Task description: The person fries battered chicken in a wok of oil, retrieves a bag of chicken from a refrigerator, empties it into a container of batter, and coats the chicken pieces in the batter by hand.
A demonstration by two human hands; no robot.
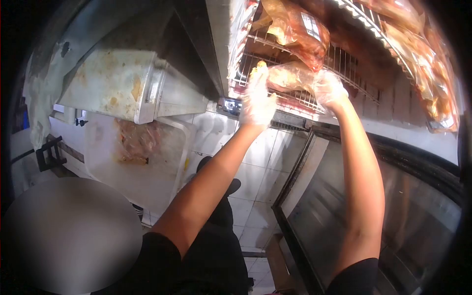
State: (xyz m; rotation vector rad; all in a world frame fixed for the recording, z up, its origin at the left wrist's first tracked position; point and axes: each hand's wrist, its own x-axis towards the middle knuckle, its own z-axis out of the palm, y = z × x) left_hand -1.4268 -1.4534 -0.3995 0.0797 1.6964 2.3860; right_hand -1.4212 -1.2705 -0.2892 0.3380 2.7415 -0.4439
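Plastic-wrapped pale meat package [292, 77] sits at one o'clock, on or just above the white wire shelf [307, 102] of an open cabinet, between the two hands. Both wear clear plastic gloves and are apart. The right hand [329, 89] closes on the package's right end, its forearm rising steeply from five o'clock. The left hand [258, 101] is upright at the other end, fingers pointing toward twelve, its forearm slanting up from seven; whether it grips, I cannot tell.

One dark red wrapped package with a white label [307, 37] lies just beyond, toward twelve. More wrapped meat [427, 73] fills a rack at two o'clock; overlaps prevent an exact count. One black-framed glass door [388, 206] stands open at four o'clock, beneath the right forearm.

One stained, pale metal housing [110, 83] takes up ten o'clock, near the cabinet. Below it, at nine, one white plastic tray [140, 179] bears reddish meat [139, 140], its pieces uncountable. White floor tiles [260, 145] show between the forearms. One blurred grey oval [73, 236] covers eight o'clock.
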